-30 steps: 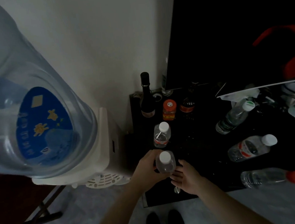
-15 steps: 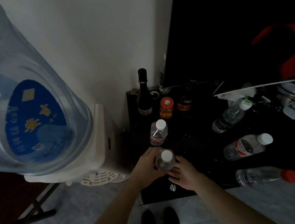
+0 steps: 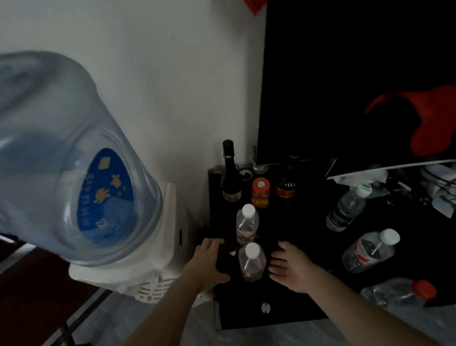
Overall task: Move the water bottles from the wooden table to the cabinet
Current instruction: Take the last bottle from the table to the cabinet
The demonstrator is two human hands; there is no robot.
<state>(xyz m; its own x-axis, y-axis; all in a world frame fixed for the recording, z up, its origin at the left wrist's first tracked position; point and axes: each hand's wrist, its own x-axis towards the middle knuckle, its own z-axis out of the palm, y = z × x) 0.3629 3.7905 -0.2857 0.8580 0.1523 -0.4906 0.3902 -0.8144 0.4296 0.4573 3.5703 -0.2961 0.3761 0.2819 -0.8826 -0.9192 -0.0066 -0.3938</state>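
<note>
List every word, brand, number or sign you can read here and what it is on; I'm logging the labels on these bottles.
No text can be read.
Big water jug, blue label: yellow marks and a column of characters, too blurred.
Two upright water bottles, far and near: red-and-white label on the far one, unreadable.
Leaning bottles, green label and red label: print too small.
Orange-lidded jar: lid mark illegible.
</note>
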